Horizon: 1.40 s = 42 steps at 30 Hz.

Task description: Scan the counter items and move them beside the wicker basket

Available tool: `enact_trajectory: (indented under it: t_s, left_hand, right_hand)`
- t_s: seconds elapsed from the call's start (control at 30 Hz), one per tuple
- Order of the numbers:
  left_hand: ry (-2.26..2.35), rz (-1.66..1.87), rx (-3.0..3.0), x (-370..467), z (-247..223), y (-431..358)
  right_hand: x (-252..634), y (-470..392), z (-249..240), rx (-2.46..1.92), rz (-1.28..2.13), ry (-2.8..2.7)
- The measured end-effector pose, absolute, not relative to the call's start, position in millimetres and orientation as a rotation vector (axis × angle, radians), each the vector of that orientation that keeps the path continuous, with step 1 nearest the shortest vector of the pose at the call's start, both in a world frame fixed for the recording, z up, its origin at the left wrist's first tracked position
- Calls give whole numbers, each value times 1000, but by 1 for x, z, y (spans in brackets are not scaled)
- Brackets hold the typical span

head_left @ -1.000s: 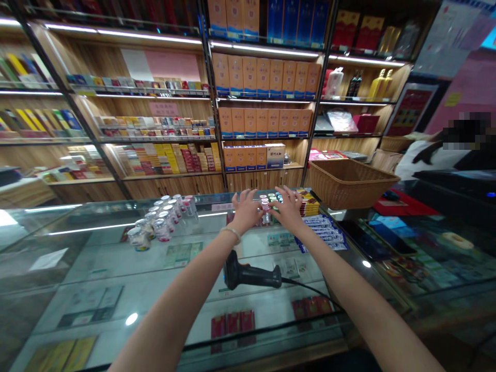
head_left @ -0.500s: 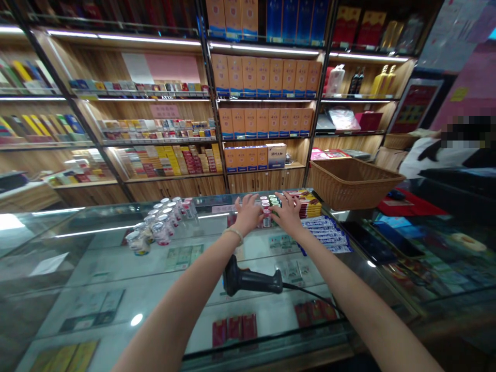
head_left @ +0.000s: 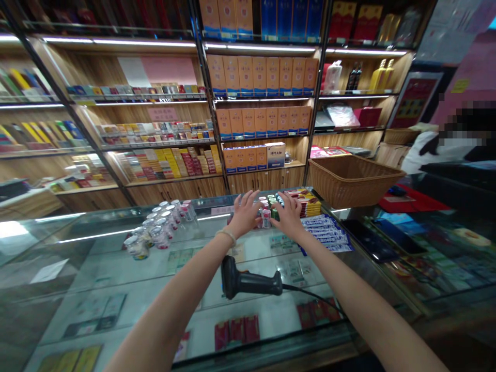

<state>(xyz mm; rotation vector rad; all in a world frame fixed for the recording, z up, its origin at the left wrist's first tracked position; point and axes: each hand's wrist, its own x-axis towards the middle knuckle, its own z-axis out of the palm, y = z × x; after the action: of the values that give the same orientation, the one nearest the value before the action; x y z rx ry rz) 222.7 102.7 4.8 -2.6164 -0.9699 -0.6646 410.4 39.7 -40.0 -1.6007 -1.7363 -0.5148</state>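
Left hand and right hand with fingers spread wide, cupping the sides of small bottles on glass counter, wicker basket nearby, contents not visible

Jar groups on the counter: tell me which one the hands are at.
The far cluster, with red and green lids, beside the blue packs. The left hand and right hand flank it. The white-lidded row sits untouched further left.
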Motion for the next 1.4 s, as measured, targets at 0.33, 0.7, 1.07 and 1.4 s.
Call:
enact_trajectory:
  t_s: [0.33, 0.7, 1.07, 1.4]
  left_hand:
    - [-927, -653, -2633, 227, 2, 110]
    - [-920, -654, -2626, 231, -1, 119]
    - [-947, -663, -2614, 233, -1, 123]
    - [-959, -653, -2608, 231, -1, 124]
  right_hand:
    - [402, 47, -52, -1624, -578, -1767]
    - [400, 48, -45, -1686, -531, -1718]
    - [405, 54, -51, -1677, -543, -1734]
    - [403, 50, -47, -1680, -519, -1710]
